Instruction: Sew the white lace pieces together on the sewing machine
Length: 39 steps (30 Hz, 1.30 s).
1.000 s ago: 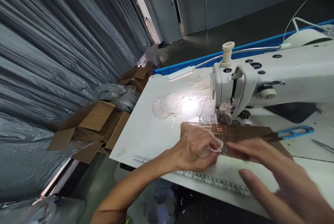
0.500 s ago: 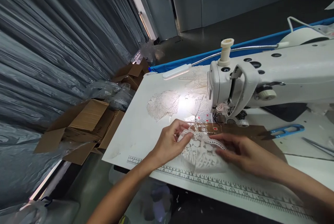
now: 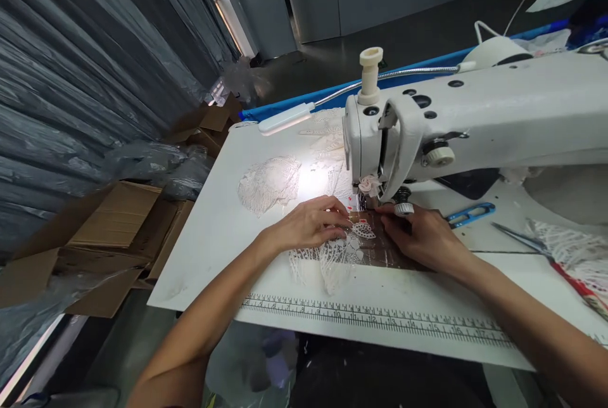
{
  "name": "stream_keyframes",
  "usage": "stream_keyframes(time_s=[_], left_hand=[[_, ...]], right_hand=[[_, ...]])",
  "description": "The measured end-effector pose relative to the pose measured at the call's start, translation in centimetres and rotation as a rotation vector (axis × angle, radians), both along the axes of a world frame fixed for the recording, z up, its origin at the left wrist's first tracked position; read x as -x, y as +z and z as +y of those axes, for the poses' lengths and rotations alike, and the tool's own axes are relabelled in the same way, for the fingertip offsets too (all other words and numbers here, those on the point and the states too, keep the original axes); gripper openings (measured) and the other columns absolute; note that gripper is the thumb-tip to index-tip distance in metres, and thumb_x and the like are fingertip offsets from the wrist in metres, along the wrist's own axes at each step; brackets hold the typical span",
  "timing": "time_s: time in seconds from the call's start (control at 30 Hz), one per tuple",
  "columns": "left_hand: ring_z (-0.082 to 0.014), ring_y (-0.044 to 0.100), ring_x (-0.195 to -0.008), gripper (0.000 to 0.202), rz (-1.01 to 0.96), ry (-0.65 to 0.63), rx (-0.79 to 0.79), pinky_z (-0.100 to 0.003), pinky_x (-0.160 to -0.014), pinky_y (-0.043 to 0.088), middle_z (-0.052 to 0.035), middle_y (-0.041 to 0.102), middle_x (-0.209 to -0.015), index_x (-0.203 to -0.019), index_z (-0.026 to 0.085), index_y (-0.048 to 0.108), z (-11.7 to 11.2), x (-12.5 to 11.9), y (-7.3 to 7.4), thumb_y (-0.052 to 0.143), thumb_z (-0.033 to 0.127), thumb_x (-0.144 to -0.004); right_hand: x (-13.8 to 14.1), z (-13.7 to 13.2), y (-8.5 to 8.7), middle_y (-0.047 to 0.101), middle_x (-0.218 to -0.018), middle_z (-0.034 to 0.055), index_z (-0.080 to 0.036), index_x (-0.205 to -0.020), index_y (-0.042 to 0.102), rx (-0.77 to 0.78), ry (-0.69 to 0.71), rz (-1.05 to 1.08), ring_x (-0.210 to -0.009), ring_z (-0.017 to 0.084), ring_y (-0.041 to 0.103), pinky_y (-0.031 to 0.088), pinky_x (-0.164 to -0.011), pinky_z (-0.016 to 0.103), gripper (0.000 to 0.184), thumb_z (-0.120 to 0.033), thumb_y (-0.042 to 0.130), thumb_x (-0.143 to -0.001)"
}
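A white lace piece (image 3: 327, 257) lies on the white sewing table (image 3: 213, 249), its far end over a brown taped patch (image 3: 380, 249) in front of the needle. My left hand (image 3: 311, 224) presses on the lace with fingers bent. Just right of the lace, my right hand (image 3: 420, 235) holds its far edge down under the head of the white sewing machine (image 3: 475, 116). The fingertips of both hands sit close to the presser foot.
More lace pieces (image 3: 268, 181) lie lit by a gooseneck lamp (image 3: 287, 120) behind the hands. Blue scissors (image 3: 470, 213) and tweezers (image 3: 515, 235) lie at the right. A printed ruler (image 3: 370, 319) runs along the table's front edge. Open cardboard boxes (image 3: 114, 230) stand on the floor at left.
Both hands have slid the lace piece forward from the table's front toward the needle. The view has shifted right, so the machine now sits nearer the middle.
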<state>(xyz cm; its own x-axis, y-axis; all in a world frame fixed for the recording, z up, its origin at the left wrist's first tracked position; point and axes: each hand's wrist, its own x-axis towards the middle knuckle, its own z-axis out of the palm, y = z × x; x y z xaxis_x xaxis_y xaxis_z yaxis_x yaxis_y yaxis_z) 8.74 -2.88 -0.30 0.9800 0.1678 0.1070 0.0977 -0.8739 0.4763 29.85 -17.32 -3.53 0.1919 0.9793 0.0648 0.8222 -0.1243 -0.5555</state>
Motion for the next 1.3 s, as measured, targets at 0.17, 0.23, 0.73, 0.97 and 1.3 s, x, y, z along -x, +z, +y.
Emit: stream_keyframes(time_s=[0.17, 0.23, 0.73, 0.97, 1.3], left_hand=[[-0.0155, 0.061, -0.092, 0.012, -0.02, 0.016, 0.189, -0.028, -0.075, 0.056, -0.006, 0.063, -0.103, -0.094, 0.023, 0.074, 1.1, -0.8, -2.0, 0.068, 0.029, -0.086], [-0.0151, 0.061, -0.09, 0.012, -0.063, 0.035, 0.197, -0.028, -0.074, 0.055, -0.0068, 0.062, -0.102, -0.093, 0.021, 0.074, 1.0, -0.7, -2.3, 0.066, 0.028, -0.087], [-0.0154, 0.067, -0.089, 0.029, -0.057, 0.041, 0.193, -0.028, -0.077, 0.055, -0.0049, 0.071, -0.098, -0.115, 0.019, 0.059, -2.0, 0.6, 1.6, 0.062, 0.031, -0.09], [-0.0123, 0.065, -0.076, 0.016, -0.067, 0.203, 0.48, -0.024, -0.065, 0.053, -0.0053, 0.069, -0.089, -0.09, 0.017, 0.067, -1.1, 1.5, 0.6, 0.06, 0.031, -0.09], [-0.0129, 0.062, -0.074, 0.019, 0.087, 0.145, 0.405, -0.023, -0.062, 0.049, -0.0046, 0.067, -0.088, -0.098, 0.015, 0.06, 1.9, -1.8, 4.2, 0.06, 0.031, -0.087]], right_hand=[[-0.2, 0.0, -0.4, 0.068, -0.086, 0.0055, -0.02, -0.116, 0.064, -0.053, 0.049, -0.034, -0.064, 0.02, 0.061, 0.042, -0.06, 0.031, 0.036, -0.037, 0.042, -0.093], [-0.2, -0.1, -0.5, 0.069, -0.091, 0.0069, -0.02, -0.115, 0.065, -0.074, 0.061, -0.035, -0.068, 0.021, 0.063, 0.044, -0.061, 0.032, 0.035, -0.035, 0.043, -0.093], [3.3, -0.1, 2.4, 0.068, -0.095, 0.0045, -0.021, -0.094, 0.068, 0.001, 0.395, 0.436, -0.087, 0.018, 0.062, 0.047, -0.079, 0.032, 0.02, -0.029, 0.05, -0.092], [3.8, -0.9, 2.4, 0.058, -0.066, -0.0012, -0.018, -0.084, 0.062, 0.209, 0.26, 0.636, -0.059, 0.011, 0.052, 0.036, -0.052, 0.024, 0.023, -0.038, 0.052, -0.091], [6.1, 0.9, 0.9, 0.063, -0.078, 0.0004, -0.019, -0.094, 0.051, 0.173, 0.07, 1.101, -0.06, 0.011, 0.061, 0.055, -0.059, 0.026, 0.022, -0.035, 0.063, -0.084]])
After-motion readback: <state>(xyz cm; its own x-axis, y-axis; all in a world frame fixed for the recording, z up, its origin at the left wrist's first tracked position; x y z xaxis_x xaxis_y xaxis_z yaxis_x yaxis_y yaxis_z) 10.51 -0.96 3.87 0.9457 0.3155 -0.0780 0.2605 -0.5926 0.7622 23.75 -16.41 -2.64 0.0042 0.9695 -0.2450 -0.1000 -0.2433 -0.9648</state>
